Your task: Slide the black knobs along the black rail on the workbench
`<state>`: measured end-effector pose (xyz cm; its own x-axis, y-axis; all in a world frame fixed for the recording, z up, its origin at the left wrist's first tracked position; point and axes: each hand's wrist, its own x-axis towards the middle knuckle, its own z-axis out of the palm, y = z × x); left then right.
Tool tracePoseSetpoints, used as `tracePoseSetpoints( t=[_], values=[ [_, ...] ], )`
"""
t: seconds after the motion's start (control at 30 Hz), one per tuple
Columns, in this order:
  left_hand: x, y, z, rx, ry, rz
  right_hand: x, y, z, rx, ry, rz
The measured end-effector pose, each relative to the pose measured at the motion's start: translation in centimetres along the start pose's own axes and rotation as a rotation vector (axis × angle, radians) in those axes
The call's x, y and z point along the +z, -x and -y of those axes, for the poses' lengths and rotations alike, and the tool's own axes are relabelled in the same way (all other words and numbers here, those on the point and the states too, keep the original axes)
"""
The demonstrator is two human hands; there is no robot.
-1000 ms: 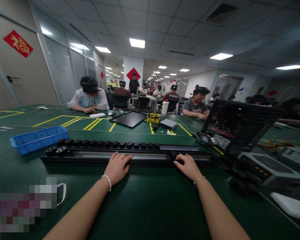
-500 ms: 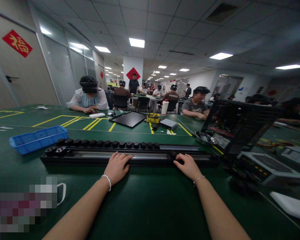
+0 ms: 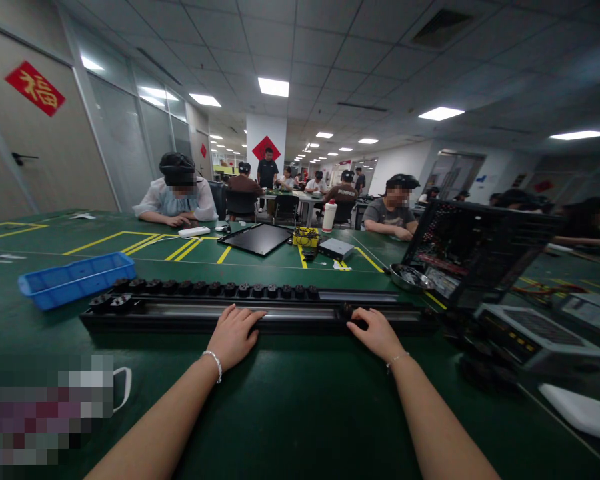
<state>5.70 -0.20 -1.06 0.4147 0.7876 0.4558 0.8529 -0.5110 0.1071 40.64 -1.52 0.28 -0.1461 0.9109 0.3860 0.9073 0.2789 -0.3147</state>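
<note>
At left, a blue tray [image 3: 77,280] sits beside the far rail [image 3: 360,295], which carries a row of sockets. On the near side lies the near rail [image 3: 180,325], across the table before the person, its long axis running left to right, roughly parallel to the far one, channel facing up. Two modules [image 3: 121,301] sit at its left end. The left hand [image 3: 234,337] rests on its near edge mid-length, fingers slightly spread, gripping nothing. Further right, the right hand [image 3: 377,333] curls thumb and forefinger beside a dark module [image 3: 345,311]; whether they pinch it, I cannot tell. The step looks like positioning that module; moving it would call for steady sideways pressure with the rail braced.
</note>
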Motion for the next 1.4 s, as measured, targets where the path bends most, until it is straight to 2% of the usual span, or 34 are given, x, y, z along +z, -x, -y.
tracePoseSetpoints(
  t=[0.67, 0.97, 1.13, 1.3, 1.4],
  values=[
    [0.1, 0.0, 0.0, 0.001, 0.011, -0.006, -0.1, 0.1, 0.3, 0.005, -0.013, -0.034],
    [0.2, 0.0, 0.2, 0.005, 0.014, -0.008, -0.4, 0.1, 0.2, 0.006, -0.033, -0.007],
    [0.1, 0.0, 0.1, 0.001, 0.011, -0.003, 0.0, 0.0, 0.3, 0.079, -0.064, -0.027],
    [0.1, 0.0, 0.0, 0.001, 0.006, -0.003, 0.8, -0.3, 0.8, 0.255, -0.04, -0.095],
    [0.2, 0.0, 0.0, 0.005, -0.001, -0.007, 0.8, -0.4, 1.0, 0.333, -0.039, -0.087]
  ],
)
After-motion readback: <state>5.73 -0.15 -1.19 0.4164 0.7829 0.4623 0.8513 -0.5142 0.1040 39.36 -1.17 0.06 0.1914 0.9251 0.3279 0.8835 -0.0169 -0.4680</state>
